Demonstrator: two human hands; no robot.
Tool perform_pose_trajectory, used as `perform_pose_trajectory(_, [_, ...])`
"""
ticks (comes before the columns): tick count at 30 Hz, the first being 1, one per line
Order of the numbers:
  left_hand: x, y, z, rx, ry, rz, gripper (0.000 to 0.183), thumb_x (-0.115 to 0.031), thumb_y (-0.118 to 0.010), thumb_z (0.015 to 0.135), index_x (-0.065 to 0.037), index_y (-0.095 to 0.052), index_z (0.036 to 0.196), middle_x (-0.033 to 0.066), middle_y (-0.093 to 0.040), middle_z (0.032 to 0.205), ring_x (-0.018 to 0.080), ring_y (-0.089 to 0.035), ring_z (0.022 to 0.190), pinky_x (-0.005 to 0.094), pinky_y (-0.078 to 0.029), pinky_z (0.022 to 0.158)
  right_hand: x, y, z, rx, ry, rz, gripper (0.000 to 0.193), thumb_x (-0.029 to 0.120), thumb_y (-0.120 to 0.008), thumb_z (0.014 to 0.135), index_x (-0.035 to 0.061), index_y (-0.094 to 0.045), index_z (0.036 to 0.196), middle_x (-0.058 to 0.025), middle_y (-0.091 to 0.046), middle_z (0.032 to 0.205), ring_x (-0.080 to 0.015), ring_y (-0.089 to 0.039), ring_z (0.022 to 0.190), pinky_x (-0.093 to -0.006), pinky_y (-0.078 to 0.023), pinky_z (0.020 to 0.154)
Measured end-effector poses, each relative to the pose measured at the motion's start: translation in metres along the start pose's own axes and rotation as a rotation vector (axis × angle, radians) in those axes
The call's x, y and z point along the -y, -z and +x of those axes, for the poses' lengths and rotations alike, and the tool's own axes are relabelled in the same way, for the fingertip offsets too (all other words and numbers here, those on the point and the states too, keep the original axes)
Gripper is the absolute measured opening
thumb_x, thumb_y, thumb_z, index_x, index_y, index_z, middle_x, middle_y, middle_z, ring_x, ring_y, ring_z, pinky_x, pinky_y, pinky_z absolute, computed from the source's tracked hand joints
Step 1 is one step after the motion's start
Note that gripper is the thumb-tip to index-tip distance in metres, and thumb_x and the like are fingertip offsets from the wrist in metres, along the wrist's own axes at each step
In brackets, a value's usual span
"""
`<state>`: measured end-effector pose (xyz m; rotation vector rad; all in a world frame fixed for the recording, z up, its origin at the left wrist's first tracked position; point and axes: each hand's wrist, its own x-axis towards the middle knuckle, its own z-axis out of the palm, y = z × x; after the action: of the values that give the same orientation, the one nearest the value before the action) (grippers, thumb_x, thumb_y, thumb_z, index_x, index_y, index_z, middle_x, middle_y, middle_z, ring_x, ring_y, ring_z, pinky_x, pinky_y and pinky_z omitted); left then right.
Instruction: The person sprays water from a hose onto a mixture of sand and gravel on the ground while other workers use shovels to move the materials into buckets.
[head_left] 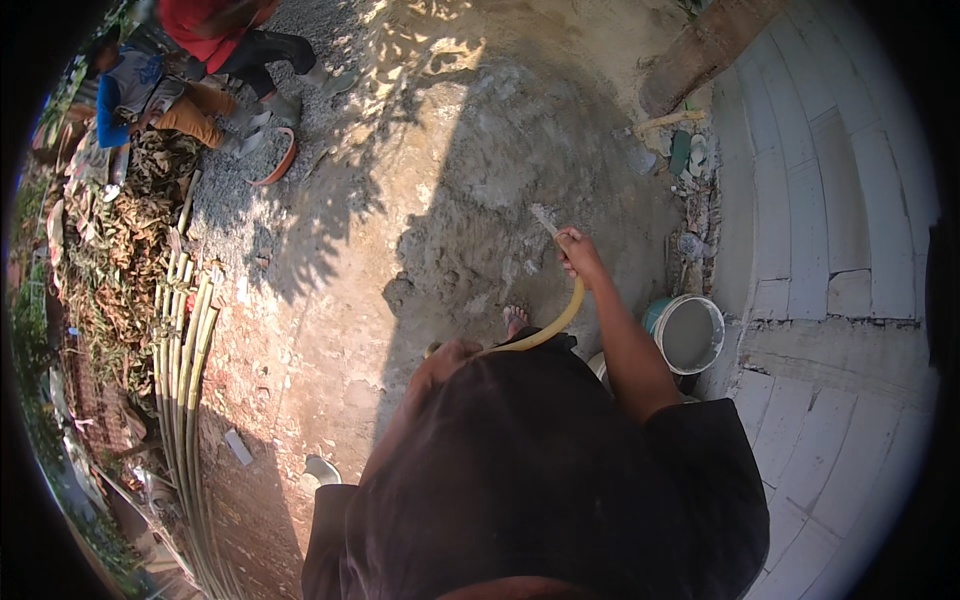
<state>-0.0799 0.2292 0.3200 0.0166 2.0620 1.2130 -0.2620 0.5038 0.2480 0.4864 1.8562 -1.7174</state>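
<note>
My right hand (578,253) is closed around a yellow hose (562,322) near its end, and water sprays from it toward the far left. Below lies a wide wet grey patch that looks like mortar or cement mix (520,150), lumpy along its left edge. The hose curves back across my dark shirt to my left hand (450,362), low at my waist. That hand's fingers are curled where the hose passes, partly hidden by the shirt. One bare foot shows just beyond the shirt hem.
Close to my right stands a bucket (690,335) of greyish liquid, beside a pale block wall (840,200). A thick post (705,60) rises at the far right. Bamboo poles (185,370) lie at left. Two people are at far left, near gravel and an orange-rimmed basin (285,160).
</note>
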Motion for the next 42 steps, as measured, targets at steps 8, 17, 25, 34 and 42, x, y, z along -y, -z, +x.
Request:
perform_pose_trajectory(8, [0.113,0.014,-0.041,0.056,-0.248,-0.049,0.038,-0.036,-0.058,0.089,0.002,-0.065,0.084,0.0111,-0.062,0.072,0.0131,-0.057,0.072,0.0346,-0.045,0.068,-0.005,-0.1,-0.027,0.27,-0.037,-0.079,0.015,0.022,-0.042,0.097,0.0123,-0.051,0.105,0.0009,-0.047,0.064,-0.0046,-0.034,0.045,-0.0227,-0.026,0.035])
perform_pose_trajectory(17, [0.19,0.01,-0.129,0.088,-0.131,-0.366,0.043,-0.041,-0.056,0.091,0.0,-0.068,0.097,0.0082,-0.066,0.082,0.0143,-0.06,0.077,0.032,-0.047,0.074,-0.051,-0.193,-0.093,-0.064,0.145,-0.107,0.016,0.023,-0.041,0.097,0.0131,-0.051,0.105,0.0008,-0.046,0.063,-0.0051,-0.034,0.043,-0.0232,-0.026,0.035])
perform_pose_trajectory(25, [0.214,-0.001,-0.144,0.172,-0.196,-0.317,0.043,-0.041,-0.053,0.092,0.0,-0.067,0.091,0.0109,-0.065,0.081,0.0194,-0.06,0.077,0.0343,-0.046,0.073,-0.034,-0.212,-0.139,-0.064,0.232,-0.055,0.015,0.024,-0.042,0.097,0.0142,-0.052,0.102,0.0015,-0.045,0.061,-0.0051,-0.033,0.042,-0.0237,-0.025,0.035])
perform_pose_trajectory(34, [0.212,-0.031,-0.156,0.055,-0.225,-0.085,0.047,-0.044,-0.052,0.091,0.001,-0.066,0.093,0.0157,-0.065,0.085,0.0262,-0.062,0.08,0.0382,-0.046,0.076,-0.066,-0.184,-0.157,-0.278,0.413,0.031,0.018,0.025,-0.046,0.095,0.0113,-0.054,0.103,0.0008,-0.047,0.061,-0.008,-0.04,0.044,-0.0258,-0.03,0.037])
perform_pose_trajectory(42, [0.177,-0.111,-0.124,0.128,-0.212,0.093,0.045,-0.045,-0.05,0.092,-0.004,-0.068,0.099,0.0179,-0.067,0.089,0.0285,-0.064,0.085,0.0383,-0.047,0.078,-0.063,-0.104,-0.215,-0.363,0.7,-0.062,0.019,0.026,-0.043,0.099,0.0116,-0.054,0.106,0.0011,-0.047,0.061,-0.0056,-0.04,0.047,-0.0244,-0.032,0.042])
